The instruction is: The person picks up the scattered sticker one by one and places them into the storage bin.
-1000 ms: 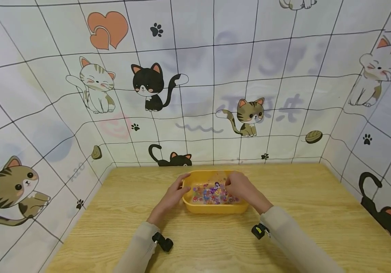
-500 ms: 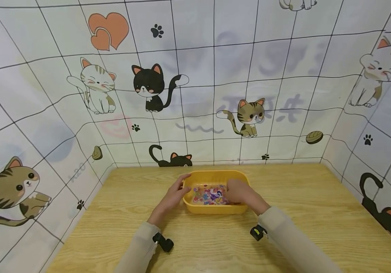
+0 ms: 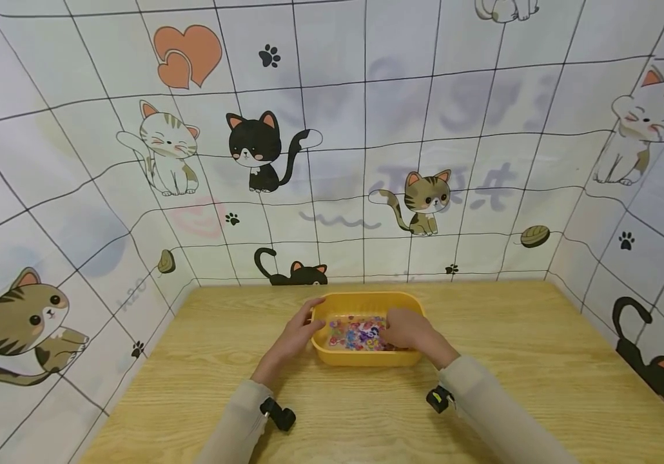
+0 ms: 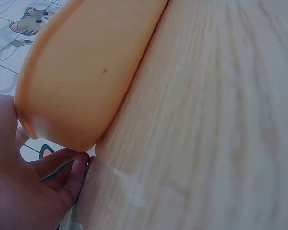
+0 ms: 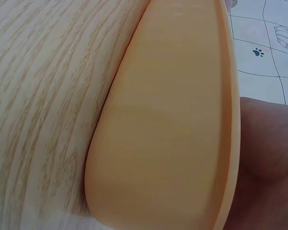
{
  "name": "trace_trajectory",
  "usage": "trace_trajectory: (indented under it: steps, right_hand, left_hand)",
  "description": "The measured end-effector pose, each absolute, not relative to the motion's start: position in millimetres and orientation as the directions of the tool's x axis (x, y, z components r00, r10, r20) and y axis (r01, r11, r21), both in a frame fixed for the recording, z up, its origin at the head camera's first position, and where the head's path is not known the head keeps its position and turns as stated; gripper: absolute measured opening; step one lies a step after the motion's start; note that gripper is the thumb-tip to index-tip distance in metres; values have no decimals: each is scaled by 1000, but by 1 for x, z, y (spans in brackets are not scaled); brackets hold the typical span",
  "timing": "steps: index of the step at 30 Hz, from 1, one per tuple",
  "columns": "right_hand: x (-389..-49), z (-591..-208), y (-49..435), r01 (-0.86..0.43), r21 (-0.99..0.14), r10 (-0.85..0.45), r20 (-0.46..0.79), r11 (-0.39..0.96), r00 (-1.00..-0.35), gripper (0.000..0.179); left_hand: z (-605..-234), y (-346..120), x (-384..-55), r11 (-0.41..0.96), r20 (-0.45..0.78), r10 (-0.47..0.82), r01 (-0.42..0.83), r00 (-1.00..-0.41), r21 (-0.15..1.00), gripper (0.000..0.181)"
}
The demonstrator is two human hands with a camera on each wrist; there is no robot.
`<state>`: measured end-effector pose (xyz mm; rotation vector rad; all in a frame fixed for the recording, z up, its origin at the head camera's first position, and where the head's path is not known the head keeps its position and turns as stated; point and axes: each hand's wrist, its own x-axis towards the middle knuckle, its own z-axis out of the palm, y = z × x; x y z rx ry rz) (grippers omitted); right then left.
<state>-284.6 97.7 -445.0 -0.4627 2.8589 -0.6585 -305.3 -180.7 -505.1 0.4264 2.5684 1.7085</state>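
Note:
A yellow plastic basin (image 3: 367, 358) with rounded corners sits on the table, small multicoloured pieces (image 3: 355, 334) spread over its floor. Among them is a purple-and-white piece (image 3: 370, 332), too small to identify. My left hand (image 3: 296, 330) grips the basin's left end, thumb over the rim and fingers against the outside, as the left wrist view also shows. Inside the right part of the basin is my right hand (image 3: 410, 330), fingers bent down toward the pieces. Its fingertips are hidden, so anything between them cannot be made out. In the right wrist view, the basin wall (image 5: 163, 120) covers most of this hand.
The wood-grain table (image 3: 483, 322) extends around the basin. Behind it and at both sides stand white sheets (image 3: 332, 161) with a grid and cartoon cats. A small black device (image 3: 278, 414) is strapped on each wrist.
My right hand has come nearer the basin's front side and lower into it. The purple-and-white piece has shifted the same way. My left hand keeps its hold on the rim.

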Motion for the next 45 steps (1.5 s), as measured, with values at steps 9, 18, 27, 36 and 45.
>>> trace_trajectory:
  steps: [9, 18, 27, 36, 45]
  right_hand:
    - [-287, -450, 101, -257, -435, -318, -73, 863, -945, 56]
    - [-284, -448, 106, -287, -423, -333, -37, 860, -942, 55]
    - [-271, -442, 104, -266, -453, -337, -83, 851, -938, 56]
    - [-265, -416, 111, -303, -464, -353, -21, 832, -936, 56]
    - [-265, -399, 133, -340, -422, -352, 54, 840, -935, 38]
  left_hand:
    - [-506, -177, -305, 375, 127, 242, 214, -962, 902, 53]
    - [-505, -173, -305, 378, 124, 251, 215, -960, 901, 53]
    - [-509, -178, -299, 392, 91, 270, 196, -959, 899, 54]
    - [-505, -182, -298, 386, 108, 253, 202, -962, 900, 55]
    - [-508, -182, -300, 372, 116, 266, 213, -957, 903, 55]
